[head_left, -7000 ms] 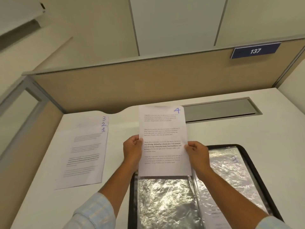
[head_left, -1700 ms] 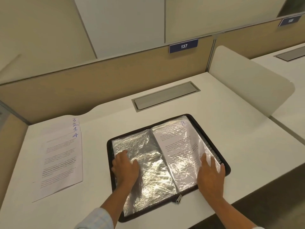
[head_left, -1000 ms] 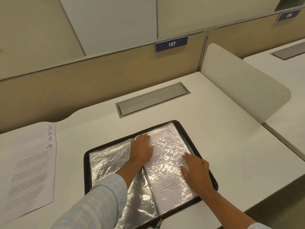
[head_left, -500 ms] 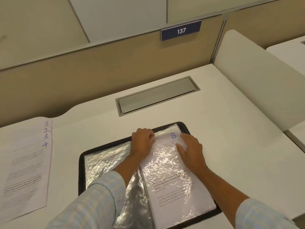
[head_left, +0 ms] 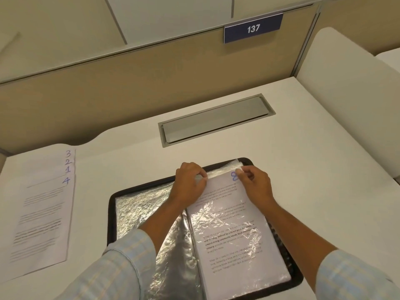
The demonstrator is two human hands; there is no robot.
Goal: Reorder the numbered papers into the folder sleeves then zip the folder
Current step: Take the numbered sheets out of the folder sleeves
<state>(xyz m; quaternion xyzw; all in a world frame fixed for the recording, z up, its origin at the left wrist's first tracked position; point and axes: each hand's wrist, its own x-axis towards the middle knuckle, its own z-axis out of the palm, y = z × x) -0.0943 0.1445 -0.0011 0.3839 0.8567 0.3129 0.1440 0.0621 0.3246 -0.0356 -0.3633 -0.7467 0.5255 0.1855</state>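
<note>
White desk (head_left: 303, 169) in a cubicle, closed at the back by a beige partition (head_left: 151, 83) with a blue sign (head_left: 253, 28) reading 137 and a grey hatch (head_left: 216, 120) set into the top. One black zip folder (head_left: 111, 213) lies open near the front edge, its crinkled clear sleeves spread to both sides; how many sleeves there are cannot be counted. One sheet marked 8 (head_left: 223, 182) sits in the right-hand sleeve (head_left: 233, 234), its long axis running away from the person and the sleeve's mouth at the far end. Both hands are at that mouth. The left hand (head_left: 188, 180) has thumb and fingers curled in a pinch on the sleeve's top left edge. The right hand (head_left: 253, 182) pinches the top right corner just beside the written 8, seemingly the paper itself, though paper and plastic are hard to tell apart there. Any slide of the sheet would have to run along its length, toward or away from the partition, with the left hand steadying the plastic. Well apart on the left lies one pile of papers (head_left: 41, 213), four sheets fanned so their numbers show: 3, 2, 1, 4.
</note>
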